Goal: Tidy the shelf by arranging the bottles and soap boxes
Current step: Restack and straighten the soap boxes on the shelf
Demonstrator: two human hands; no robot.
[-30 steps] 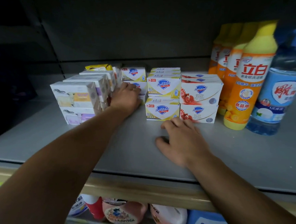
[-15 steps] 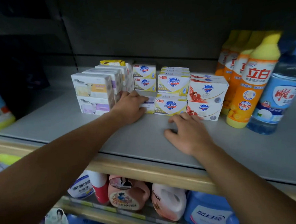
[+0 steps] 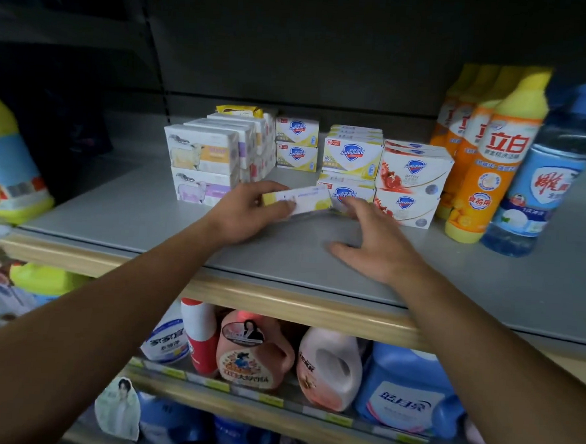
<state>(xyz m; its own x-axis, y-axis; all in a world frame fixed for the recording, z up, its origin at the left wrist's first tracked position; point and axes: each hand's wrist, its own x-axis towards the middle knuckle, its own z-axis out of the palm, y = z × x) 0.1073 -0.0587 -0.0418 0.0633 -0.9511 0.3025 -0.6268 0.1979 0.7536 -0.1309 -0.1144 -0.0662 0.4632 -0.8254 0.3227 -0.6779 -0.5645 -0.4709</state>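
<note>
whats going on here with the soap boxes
A person is tidying a shop shelf. The left hand grips a yellow and white soap box, held just in front of the stacked Safeguard boxes. The right hand is spread open, fingertips at the box's right end. Orange dish soap bottles stand to the right.

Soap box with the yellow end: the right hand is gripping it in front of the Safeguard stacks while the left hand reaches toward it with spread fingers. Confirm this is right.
Not quite: the hands are swapped. In the head view the left hand grips the soap box in front of the Safeguard stacks, while the right hand reaches toward it with spread fingers.
</note>
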